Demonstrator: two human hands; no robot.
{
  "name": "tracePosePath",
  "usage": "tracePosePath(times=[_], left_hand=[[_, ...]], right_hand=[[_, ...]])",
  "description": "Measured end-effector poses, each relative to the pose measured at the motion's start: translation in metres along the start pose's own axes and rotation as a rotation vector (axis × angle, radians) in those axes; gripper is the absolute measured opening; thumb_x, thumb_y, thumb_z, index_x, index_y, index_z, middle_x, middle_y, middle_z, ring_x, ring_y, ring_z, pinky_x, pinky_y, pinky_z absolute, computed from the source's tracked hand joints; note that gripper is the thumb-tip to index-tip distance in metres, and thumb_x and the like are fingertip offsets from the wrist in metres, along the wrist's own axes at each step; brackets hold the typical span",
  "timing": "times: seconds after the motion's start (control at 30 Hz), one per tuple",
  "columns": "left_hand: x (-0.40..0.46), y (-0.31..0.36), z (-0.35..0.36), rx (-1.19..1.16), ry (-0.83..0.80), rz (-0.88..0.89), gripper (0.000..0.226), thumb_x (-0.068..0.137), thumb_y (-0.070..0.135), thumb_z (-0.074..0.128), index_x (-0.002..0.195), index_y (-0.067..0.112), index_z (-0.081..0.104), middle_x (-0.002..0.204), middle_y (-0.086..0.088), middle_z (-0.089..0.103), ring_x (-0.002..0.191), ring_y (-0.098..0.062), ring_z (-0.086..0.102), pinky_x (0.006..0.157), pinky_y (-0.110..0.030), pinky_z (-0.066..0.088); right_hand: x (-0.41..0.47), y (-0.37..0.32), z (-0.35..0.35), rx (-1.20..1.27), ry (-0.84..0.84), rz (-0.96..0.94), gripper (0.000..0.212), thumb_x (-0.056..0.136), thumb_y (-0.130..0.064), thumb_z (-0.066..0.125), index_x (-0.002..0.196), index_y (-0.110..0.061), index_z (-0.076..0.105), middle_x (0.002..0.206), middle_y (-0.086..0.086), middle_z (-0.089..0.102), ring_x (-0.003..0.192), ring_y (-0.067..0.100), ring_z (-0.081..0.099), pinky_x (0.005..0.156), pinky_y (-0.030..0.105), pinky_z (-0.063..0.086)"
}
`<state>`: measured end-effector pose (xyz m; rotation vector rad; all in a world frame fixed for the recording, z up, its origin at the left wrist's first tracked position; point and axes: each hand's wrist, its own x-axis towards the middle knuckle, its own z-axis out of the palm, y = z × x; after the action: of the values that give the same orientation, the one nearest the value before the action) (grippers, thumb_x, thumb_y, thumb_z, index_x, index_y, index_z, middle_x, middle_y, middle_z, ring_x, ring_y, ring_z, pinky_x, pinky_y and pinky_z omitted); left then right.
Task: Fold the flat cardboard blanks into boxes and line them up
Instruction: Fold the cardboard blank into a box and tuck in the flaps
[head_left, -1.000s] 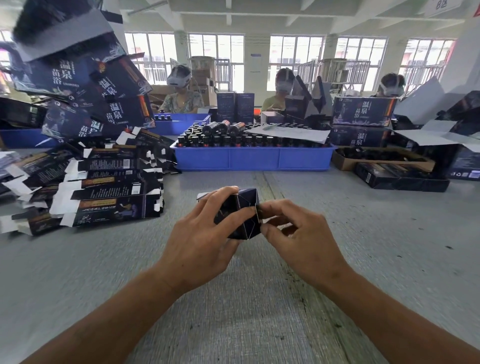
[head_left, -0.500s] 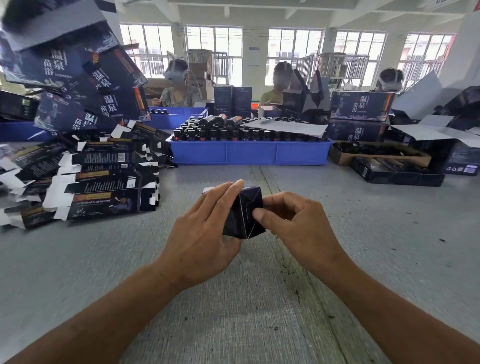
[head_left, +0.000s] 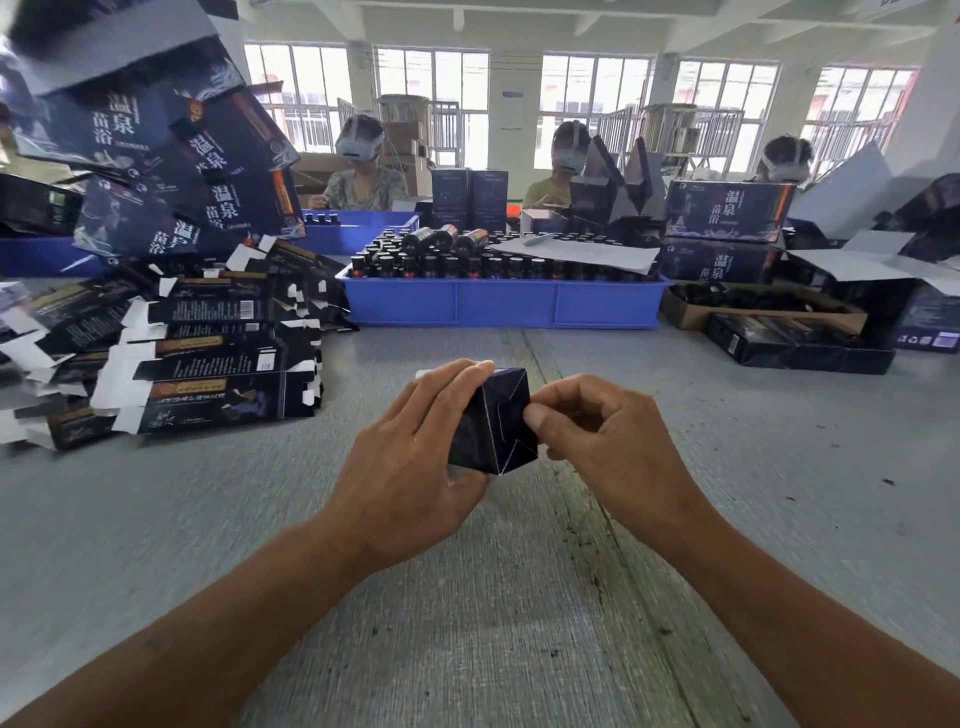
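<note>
Box: a small dark navy cardboard box (head_left: 493, 421) held above the grey table (head_left: 519, 623), its end turned toward the camera; the end flaps are folded in, with pale crease lines crossing the face.
Left hand: the left hand (head_left: 410, 462) wraps the box from its left side, fingers curled over the top edge and the thumb under the lower corner.
Right hand: the right hand (head_left: 602, 447) is just right of the box, fingers curled, thumb tip pressing on the right edge of the folded end.
Flat blanks: a spread pile of flat blanks (head_left: 208, 364), dark with white tabs, lies on the table to the left of the left hand and beyond it.
Printed cartons: large dark cartons with white characters (head_left: 171, 156) lean in a heap further left and up.
Blue tray: a blue tray (head_left: 498, 304) stands straight beyond both hands, packed with dark bottles (head_left: 441, 260); a sheet of paper (head_left: 582, 252) lies over its right part.
Brown tray: a shallow brown cardboard tray (head_left: 691, 312) beyond the right hand holds dark items, too small to tell.
Finished boxes: low dark boxes (head_left: 800, 348) lie side by side just in front of that tray.
People: three people with headsets (head_left: 358, 143) sit across the table.
</note>
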<state>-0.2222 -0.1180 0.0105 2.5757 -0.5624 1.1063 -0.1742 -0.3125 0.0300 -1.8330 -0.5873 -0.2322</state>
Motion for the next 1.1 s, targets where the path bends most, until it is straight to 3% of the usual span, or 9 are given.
tracePosePath(times=[0.07, 0.23, 0.6, 0.8, 1.1], left_hand=[[0.000, 0.001, 0.000, -0.012, 0.006, -0.004, 0.077, 0.081, 0.039, 0.060, 0.148, 0.014, 0.032, 0.145, -0.001, 0.041, 0.122, -0.021, 0.052, 0.087, -0.028, 0.050], [0.000, 0.002, 0.002, -0.013, -0.013, -0.019, 0.083, 0.079, 0.034, 0.069, 0.149, 0.014, 0.031, 0.147, -0.006, 0.048, 0.129, -0.022, 0.050, 0.093, -0.030, 0.048], [0.000, 0.002, 0.004, -0.018, -0.035, -0.023, 0.085, 0.079, 0.040, 0.069, 0.150, 0.018, 0.029, 0.146, 0.000, 0.046, 0.132, -0.020, 0.047, 0.100, -0.030, 0.043], [0.001, 0.004, 0.004, -0.022, -0.023, -0.021, 0.084, 0.078, 0.041, 0.070, 0.149, 0.016, 0.032, 0.145, -0.001, 0.047, 0.130, -0.019, 0.049, 0.101, -0.026, 0.040], [0.000, 0.000, 0.006, -0.004, -0.013, -0.005, 0.082, 0.078, 0.037, 0.069, 0.149, 0.014, 0.034, 0.144, -0.001, 0.048, 0.130, -0.018, 0.046, 0.102, -0.023, 0.036]], right_hand=[[0.000, 0.000, 0.000, 0.027, -0.024, 0.019, 0.009, 0.091, -0.022, 0.072, 0.099, -0.019, 0.073, 0.087, -0.007, 0.075, 0.079, 0.007, 0.071, 0.072, 0.023, 0.060], [0.000, 0.001, -0.002, 0.104, -0.037, 0.052, 0.008, 0.088, -0.022, 0.075, 0.095, -0.017, 0.076, 0.086, -0.006, 0.076, 0.080, 0.011, 0.073, 0.071, 0.023, 0.059], [-0.004, -0.004, 0.007, -0.076, 0.118, -0.039, 0.007, 0.088, -0.021, 0.076, 0.084, -0.026, 0.074, 0.072, -0.013, 0.073, 0.071, -0.002, 0.069, 0.065, 0.011, 0.051], [-0.006, -0.005, 0.010, -0.294, 0.190, -0.128, 0.007, 0.091, -0.026, 0.072, 0.092, -0.020, 0.075, 0.082, -0.012, 0.070, 0.075, 0.002, 0.066, 0.069, 0.017, 0.054], [0.002, -0.002, -0.006, 0.016, -0.049, 0.033, 0.003, 0.089, -0.023, 0.075, 0.089, -0.021, 0.073, 0.081, -0.008, 0.074, 0.070, 0.003, 0.067, 0.064, 0.016, 0.053]])
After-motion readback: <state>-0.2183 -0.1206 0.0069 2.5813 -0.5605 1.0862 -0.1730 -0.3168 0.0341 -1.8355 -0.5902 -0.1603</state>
